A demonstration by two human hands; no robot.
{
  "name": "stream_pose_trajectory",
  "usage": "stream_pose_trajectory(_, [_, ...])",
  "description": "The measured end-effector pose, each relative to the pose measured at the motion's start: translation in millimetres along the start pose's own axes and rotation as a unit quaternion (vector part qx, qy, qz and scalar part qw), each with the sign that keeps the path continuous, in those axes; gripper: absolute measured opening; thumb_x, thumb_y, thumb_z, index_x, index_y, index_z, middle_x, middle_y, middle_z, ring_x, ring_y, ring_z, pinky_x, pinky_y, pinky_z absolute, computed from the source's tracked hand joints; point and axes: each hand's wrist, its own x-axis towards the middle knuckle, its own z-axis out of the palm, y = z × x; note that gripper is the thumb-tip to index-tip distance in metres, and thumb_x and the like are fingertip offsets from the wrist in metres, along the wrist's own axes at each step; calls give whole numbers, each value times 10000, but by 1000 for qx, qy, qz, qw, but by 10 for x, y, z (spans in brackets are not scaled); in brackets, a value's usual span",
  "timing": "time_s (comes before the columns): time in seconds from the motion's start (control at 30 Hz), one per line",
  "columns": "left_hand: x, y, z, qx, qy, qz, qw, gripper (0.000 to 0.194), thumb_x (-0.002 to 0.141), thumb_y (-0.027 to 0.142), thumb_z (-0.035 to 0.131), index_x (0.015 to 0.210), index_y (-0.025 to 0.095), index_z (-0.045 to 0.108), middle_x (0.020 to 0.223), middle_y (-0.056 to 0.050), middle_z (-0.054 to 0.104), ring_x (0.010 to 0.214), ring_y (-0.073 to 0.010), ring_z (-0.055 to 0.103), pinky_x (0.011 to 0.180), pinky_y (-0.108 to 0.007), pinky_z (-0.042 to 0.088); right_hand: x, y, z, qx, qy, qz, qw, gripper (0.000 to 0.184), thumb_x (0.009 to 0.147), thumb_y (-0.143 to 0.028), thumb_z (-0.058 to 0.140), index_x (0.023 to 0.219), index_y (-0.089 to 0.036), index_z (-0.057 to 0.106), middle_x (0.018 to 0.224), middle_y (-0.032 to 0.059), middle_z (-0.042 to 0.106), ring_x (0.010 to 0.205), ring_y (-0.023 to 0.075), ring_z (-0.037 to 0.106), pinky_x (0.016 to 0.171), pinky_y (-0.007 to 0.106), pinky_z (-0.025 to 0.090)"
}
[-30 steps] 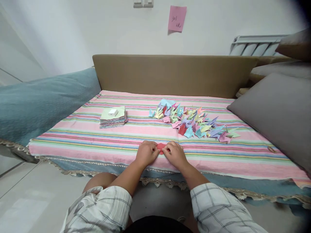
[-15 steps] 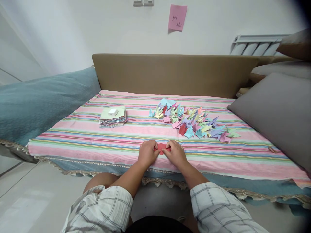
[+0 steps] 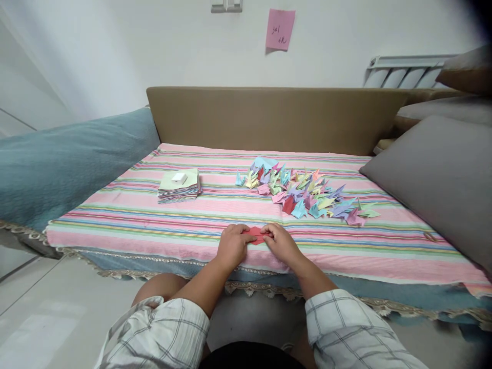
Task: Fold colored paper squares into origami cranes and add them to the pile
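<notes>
A small red folded paper (image 3: 255,235) lies on the striped cloth (image 3: 126,233) close to the front edge. My left hand (image 3: 233,243) grips its left end, thumb on top. At the right end, my right hand (image 3: 282,245) pinches the paper's edge between thumb and fingers. Behind my hands and to the right spreads a pile of folded paper cranes (image 3: 303,192) in many colours. To the left stands a stack of square paper sheets (image 3: 179,195), with a small white box-shaped object (image 3: 179,178) on top.
A blue-covered armrest (image 3: 77,159) borders the left side and a brown backrest (image 3: 269,118) the rear. Grey cushions (image 3: 442,179) lean at the right. A small brownish object (image 3: 430,237) lies near them. A pink note (image 3: 280,29) hangs on the wall.
My right hand has shifted slightly right along the red paper, and its thumb has moved outward. My left thumb now lies flatter on the paper, and more of its red surface shows.
</notes>
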Motion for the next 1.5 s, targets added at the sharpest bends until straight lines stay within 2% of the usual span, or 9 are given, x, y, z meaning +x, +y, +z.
stream_pose_trajectory(0.17, [-62,50,-30,43,11,11,999,275,803,187,553,956,370,689,1102,-19,628,977,-242,506,880,-442,353,-57,7,-74,-26,32,-73,996,284,745,-61,430,891,-190,636,1001,55,640,993,188,529,910,362,390])
stream_pose_trajectory(0.33, [-98,159,-80,127,45,30,990,205,815,247,541,930,331,689,1247,-51,526,1078,-286,429,956,-501,264,-109,-97,-104,-67,6,-80,995,294,773,-85,432,945,-182,650,964,68,642,942,187,550,876,338,422])
stream_pose_trajectory(0.57, [-102,243,-128,85,9,-13,996,270,796,313,513,1023,245,642,942,-81,571,887,-242,496,776,-387,380,-162,-175,-67,-93,-24,-64,993,287,807,-99,420,963,-184,645,896,52,634,889,170,559,818,285,439])
stream_pose_trajectory(0.83, [-116,269,-80,49,6,-33,998,637,612,643,621,1087,221,580,1068,-94,548,998,-284,478,859,-417,341,-114,-159,-67,-104,-11,-92,990,275,762,-65,453,882,-215,649,1076,46,589,989,201,487,880,346,386])
stream_pose_trajectory(0.93, [-112,307,-83,45,-1,-47,998,613,610,574,660,1106,226,567,1112,-96,539,1036,-294,466,880,-435,324,-114,-130,-73,-105,-12,-83,991,280,771,-85,449,929,-223,635,1038,44,596,974,200,490,863,357,379])
stream_pose_trajectory(1.07, [-85,265,-138,39,-32,-11,999,503,676,312,634,1168,267,539,1175,-76,543,1088,-281,445,913,-445,311,-127,-106,-103,-117,-19,-81,990,312,745,-86,459,957,-229,638,963,48,593,938,199,496,835,352,385])
stream_pose_trajectory(1.2, [-37,132,-175,38,-49,51,997,496,703,139,550,1183,269,546,1296,-58,503,1140,-269,418,949,-448,319,-132,-111,-147,-135,-17,-114,984,306,714,-112,509,948,-244,656,1183,56,541,1103,226,438,924,389,337])
stream_pose_trajectory(1.3, [-8,64,-168,59,-30,84,994,439,761,130,523,1177,266,559,1338,-60,476,1165,-273,403,961,-454,323,-135,-134,-168,-149,-28,-138,979,284,734,-150,537,968,-262,652,1251,36,529,1146,228,418,960,404,292])
stream_pose_trajectory(1.5, [8,35,-102,96,-15,113,989,354,864,224,467,1206,292,530,1361,-40,459,1114,-258,435,951,-442,325,-130,-160,-144,-179,-25,-135,974,155,821,-288,551,939,-262,648,1121,33,629,1003,226,485,880,412,288])
